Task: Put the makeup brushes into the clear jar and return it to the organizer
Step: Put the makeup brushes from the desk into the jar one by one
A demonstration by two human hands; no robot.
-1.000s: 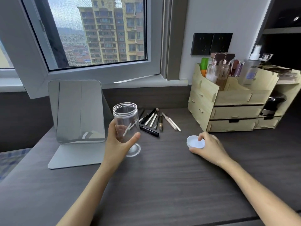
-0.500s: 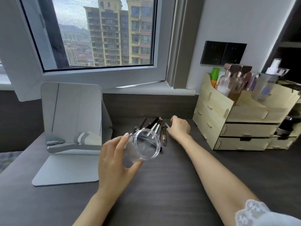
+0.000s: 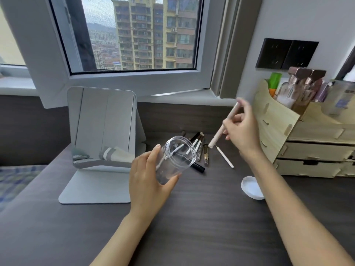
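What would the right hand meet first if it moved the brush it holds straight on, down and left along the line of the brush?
Probably the desk, near the loose brushes, not the clear jar in the left hand. The right hand aims its brush short of the jar's mouth, though depth is unclear.

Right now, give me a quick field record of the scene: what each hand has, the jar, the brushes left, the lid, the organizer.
left hand: holds the clear jar above the desk, mouth tilted toward the brushes
right hand: pinches one beige brush, lifted off the desk
jar contents: appears empty; brushes show through it
loose brushes: cluster lying on the desk behind the jar, one white-handled one apart to the right
lid: white, off, on the desk near the right forearm
organizer: wooden, at right, bottles on top
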